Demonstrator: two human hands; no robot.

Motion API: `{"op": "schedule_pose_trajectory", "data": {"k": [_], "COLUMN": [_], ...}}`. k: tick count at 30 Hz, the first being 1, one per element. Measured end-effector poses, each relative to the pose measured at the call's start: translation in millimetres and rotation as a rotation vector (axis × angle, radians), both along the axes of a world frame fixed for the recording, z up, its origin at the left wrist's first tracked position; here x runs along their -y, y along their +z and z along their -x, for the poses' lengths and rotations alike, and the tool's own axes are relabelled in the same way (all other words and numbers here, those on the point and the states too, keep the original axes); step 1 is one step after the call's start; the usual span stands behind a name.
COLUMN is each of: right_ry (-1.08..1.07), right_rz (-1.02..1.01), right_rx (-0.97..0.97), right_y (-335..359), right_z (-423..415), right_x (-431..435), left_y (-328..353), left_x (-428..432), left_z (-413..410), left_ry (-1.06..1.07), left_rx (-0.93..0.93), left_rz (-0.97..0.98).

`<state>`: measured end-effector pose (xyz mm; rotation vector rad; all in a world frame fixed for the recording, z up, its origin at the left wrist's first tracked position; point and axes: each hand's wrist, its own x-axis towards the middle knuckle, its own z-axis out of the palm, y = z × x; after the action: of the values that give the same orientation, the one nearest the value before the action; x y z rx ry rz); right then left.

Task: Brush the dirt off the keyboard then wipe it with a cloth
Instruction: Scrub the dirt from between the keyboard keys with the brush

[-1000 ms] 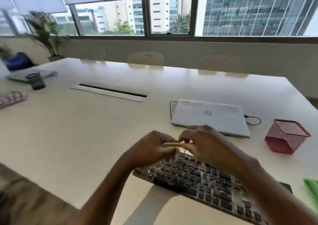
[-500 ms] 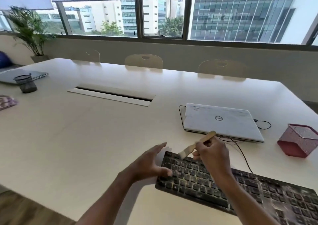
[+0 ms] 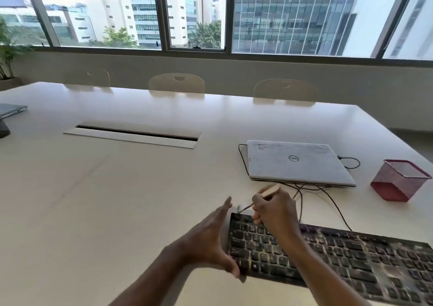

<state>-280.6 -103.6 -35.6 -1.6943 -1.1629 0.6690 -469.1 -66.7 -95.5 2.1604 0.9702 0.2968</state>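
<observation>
One brush point(image 3: 269, 191) pinched in right hand point(image 3: 274, 212) over one keyboard's point(image 3: 339, 256) ten-o'clock corner; empty, straight-fingered left hand point(image 3: 208, 242) at nine o'clock.

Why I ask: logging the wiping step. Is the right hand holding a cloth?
No, the right hand grips a wooden-handled brush, its bristles near the far left corner of the keyboard.

keyboard point(image 3: 339, 254) on table point(image 3: 117, 200), near edge, right of centre. closed laptop point(image 3: 297, 163) behind it. mesh pen holder point(image 3: 400, 180) right of laptop. cable slot point(image 3: 133, 133) mid-table, left of laptop. second laptop point(image 3: 11, 109) far left. chairs point(image 3: 177, 83) behind table. left hand point(image 3: 208, 242) at keyboard's left end; right hand point(image 3: 274, 209), gripping brush point(image 3: 257, 198), over its far-left corner.
</observation>
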Motion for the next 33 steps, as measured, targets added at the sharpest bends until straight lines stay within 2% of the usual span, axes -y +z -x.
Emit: {"op": "schedule_pose_trajectory", "data": {"k": [5, 12, 16, 19, 22, 25, 29, 33], "right_ry": [0.028, 0.037, -0.050, -0.078, -0.010, -0.004, -0.085, -0.047], "right_rz": [-0.006, 0.030, 0.014, -0.004, 0.023, 0.066, 0.027, 0.008], "right_rx": [0.058, 0.196, 0.251, 0.216, 0.151, 0.183, 0.218, 0.182], "right_y": [1, 6, 5, 9, 10, 6, 7, 15], "right_z": [8, 19, 16, 15, 18, 18, 14, 15], "right_x": [-1, -1, 1, 2, 0, -1, 0, -1], "left_y": [-2, -2, -4, -3, -5, -5, -6, -5], "left_x": [-4, -3, -3, -3, -2, -2, -1, 1], "left_z": [3, 5, 5, 6, 6, 6, 6, 6], "left_ry": [-0.122, -0.134, -0.130, -0.136, -0.136, -0.129, -0.132, -0.123], "left_rx": [-0.080, -0.075, -0.066, -0.052, -0.045, -0.046, -0.048, -0.045], "left_rz": [-0.060, -0.069, -0.082, -0.089, -0.102, -0.112, -0.116, -0.150]}}
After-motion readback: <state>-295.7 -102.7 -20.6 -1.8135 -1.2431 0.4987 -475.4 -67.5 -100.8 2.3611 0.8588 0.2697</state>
